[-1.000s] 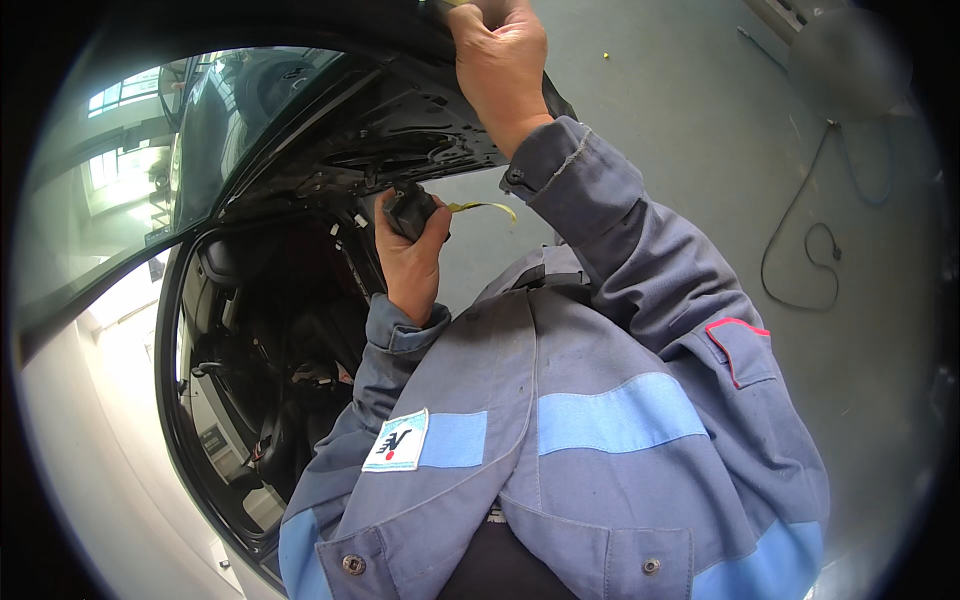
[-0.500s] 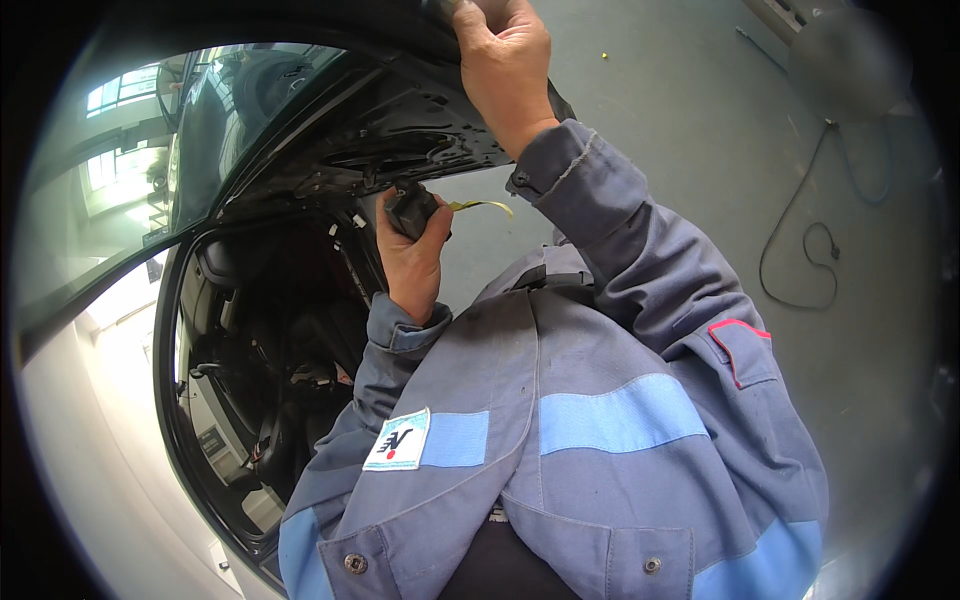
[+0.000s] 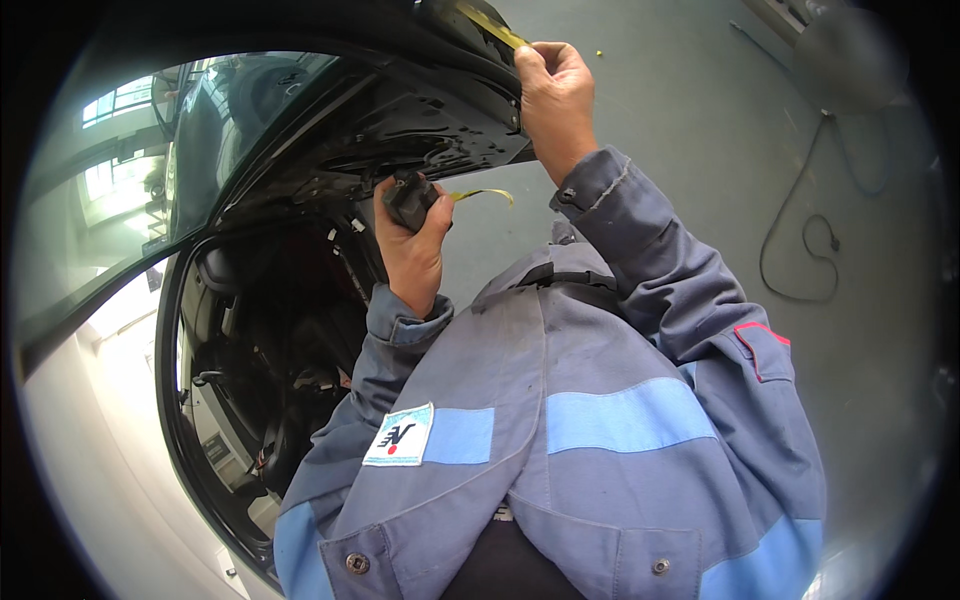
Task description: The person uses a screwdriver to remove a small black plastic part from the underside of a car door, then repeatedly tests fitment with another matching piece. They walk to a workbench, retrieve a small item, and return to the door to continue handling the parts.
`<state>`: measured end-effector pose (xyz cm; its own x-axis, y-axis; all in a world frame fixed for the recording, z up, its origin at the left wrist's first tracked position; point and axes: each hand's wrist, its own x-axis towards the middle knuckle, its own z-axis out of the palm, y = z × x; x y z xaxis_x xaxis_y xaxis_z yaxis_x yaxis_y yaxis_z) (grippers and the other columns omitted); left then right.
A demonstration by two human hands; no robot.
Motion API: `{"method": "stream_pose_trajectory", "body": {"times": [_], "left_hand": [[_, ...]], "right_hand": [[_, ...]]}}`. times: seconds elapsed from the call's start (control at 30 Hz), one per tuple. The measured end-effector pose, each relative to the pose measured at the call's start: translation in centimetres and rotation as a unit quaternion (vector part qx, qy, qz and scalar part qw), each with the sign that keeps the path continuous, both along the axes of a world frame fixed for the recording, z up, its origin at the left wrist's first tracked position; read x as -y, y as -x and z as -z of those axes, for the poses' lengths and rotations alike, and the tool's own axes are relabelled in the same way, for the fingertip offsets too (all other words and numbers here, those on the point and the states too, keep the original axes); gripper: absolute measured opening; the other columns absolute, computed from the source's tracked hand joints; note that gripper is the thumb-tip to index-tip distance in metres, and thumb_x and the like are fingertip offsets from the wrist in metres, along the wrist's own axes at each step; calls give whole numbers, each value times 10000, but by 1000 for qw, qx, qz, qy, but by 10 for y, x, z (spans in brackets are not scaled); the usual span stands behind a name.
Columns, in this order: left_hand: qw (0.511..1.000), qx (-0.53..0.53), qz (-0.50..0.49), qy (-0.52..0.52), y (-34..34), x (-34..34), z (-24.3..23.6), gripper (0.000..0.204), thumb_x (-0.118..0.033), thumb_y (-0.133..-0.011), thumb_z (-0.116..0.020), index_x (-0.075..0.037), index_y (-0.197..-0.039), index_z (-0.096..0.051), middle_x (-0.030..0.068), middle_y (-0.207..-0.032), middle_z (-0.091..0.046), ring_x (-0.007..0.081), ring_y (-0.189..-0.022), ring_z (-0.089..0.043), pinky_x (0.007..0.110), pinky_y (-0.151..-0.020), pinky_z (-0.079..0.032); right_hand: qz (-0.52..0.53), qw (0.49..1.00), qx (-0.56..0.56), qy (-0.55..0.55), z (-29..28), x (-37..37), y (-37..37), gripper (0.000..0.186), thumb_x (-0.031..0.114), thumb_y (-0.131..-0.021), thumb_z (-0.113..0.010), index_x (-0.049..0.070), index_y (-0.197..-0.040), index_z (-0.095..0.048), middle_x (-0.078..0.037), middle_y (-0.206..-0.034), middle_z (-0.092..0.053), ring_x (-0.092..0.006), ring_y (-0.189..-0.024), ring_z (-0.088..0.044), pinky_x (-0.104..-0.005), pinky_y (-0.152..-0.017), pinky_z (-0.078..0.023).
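in the head view, the left hand [image 3: 412, 250] grips one black boxy object [image 3: 410, 203] between thumb and fingers. the right hand [image 3: 560, 105] pinches one flat yellow strip [image 3: 490, 27] beside the black car door [image 3: 400, 135]; a second, thin curled yellow strip [image 3: 485, 192] juts rightward from the left hand. the dark car cabin [image 3: 300, 320] has indistinct contents.

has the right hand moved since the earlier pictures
Yes, rightward and down in the picture: the right hand, earlier well left of the yellow floor speck, is now closer to it and lower.
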<state>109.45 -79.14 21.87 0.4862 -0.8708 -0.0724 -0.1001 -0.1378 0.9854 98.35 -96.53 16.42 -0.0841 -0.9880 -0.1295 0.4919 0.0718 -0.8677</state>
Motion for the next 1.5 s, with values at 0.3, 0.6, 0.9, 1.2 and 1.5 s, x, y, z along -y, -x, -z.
{"method": "stream_pose_trajectory", "body": {"times": [0.3,0.6,0.9,1.2,1.5], "left_hand": [[1000,-15,20,11,-8,6,1,382,-34,-912,-711,-47,-1229,-498,33,-1005,-624,91,-884,-571,239,-796,-481],[998,-37,38,14,-20,3,4,411,-32,-912,-709,-62,-1264,-499,42,-1026,-621,110,-916,-563,255,-832,-465],[996,-66,52,22,-30,0,10,432,-3,-905,-704,-61,-1272,-484,48,-1050,-612,121,-959,-572,262,-868,-467],[993,-47,104,1,-26,9,22,411,15,-901,-691,-73,-1248,-488,47,-1040,-614,107,-938,-588,243,-828,-484],[979,-82,188,10,14,35,45,441,75,-876,-698,-91,-1225,-486,29,-1037,-613,81,-921,-601,234,-793,-519]], "right_hand": [[-6,997,-71,-31,49,-25,38,221,185,-918,-694,-21,-957,-626,-38,-861,-646,-99,-759,-565,-264,-697,-490],[-7,991,-109,-76,73,-53,66,178,158,-936,-687,-1,-974,-615,-6,-852,-608,-71,-750,-528,-242,-675,-466],[43,980,-169,-94,92,-90,105,167,158,-946,-690,9,-961,-615,8,-852,-601,-59,-740,-520,-231,-656,-455],[-26,866,-489,-102,85,-123,172,158,193,-914,-710,36,-921,-689,-19,-759,-660,-98,-672,-600,-285,-643,-497],[-75,775,-622,-87,54,-147,221,138,212,-893,-694,78,-894,-663,-39,-766,-661,-214,-653,-626,-363,-629,-497]]}}
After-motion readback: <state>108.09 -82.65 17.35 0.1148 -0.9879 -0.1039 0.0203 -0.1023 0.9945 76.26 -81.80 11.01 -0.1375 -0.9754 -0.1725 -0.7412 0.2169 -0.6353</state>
